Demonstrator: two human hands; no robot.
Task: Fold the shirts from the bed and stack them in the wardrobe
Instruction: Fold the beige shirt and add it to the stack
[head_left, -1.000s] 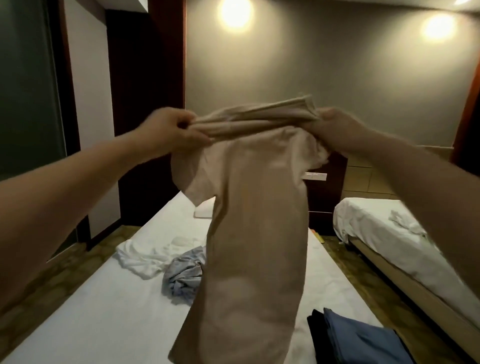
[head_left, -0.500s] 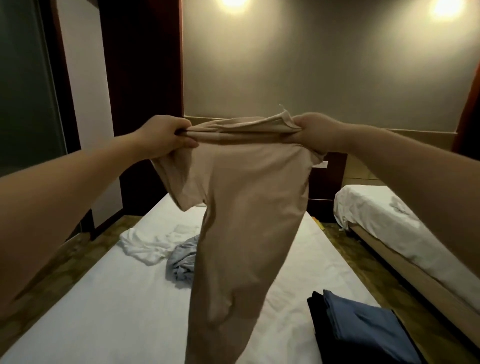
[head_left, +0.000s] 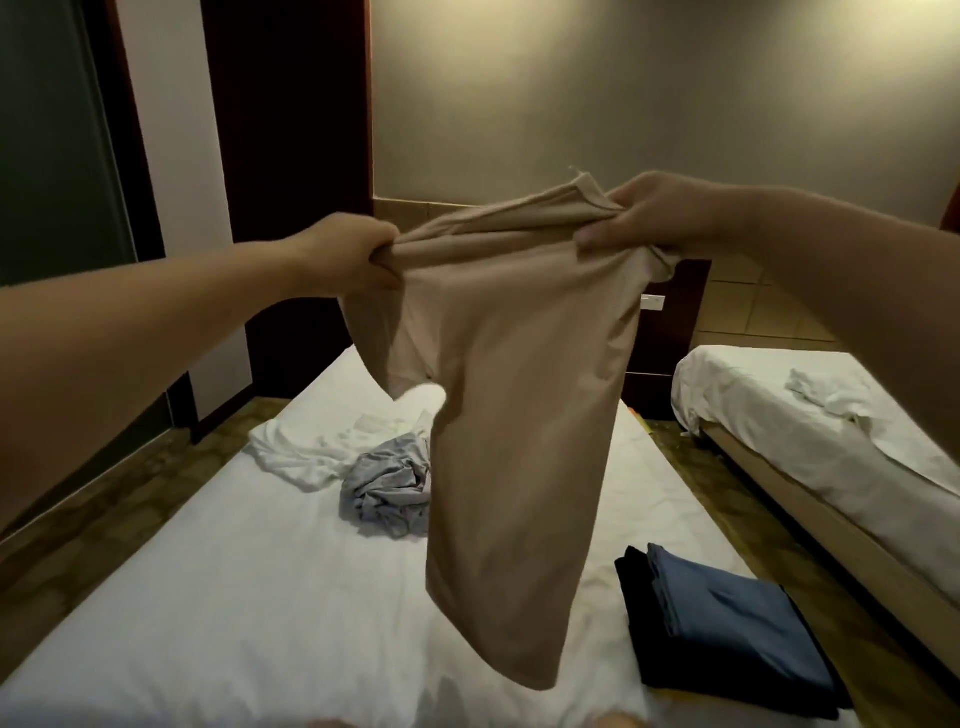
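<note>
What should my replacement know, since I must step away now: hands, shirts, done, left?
Left hand and right hand each grip one end of the beige shirt's top edge; it hangs above the bed.
Done: a folded blue garment lies on a folded black garment near the bed's right edge.
Left: fold the beige shirt, then the crumpled grey shirt and white garment on the bed; stack all in the wardrobe.

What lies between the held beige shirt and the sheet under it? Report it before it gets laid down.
Nothing visible. The beige shirt, gripped by the left hand and right hand, hangs over bare bed sheet. The crumpled grey shirt and white garment lie farther up it; the folded blue-and-black stack sits off to the right.
</note>
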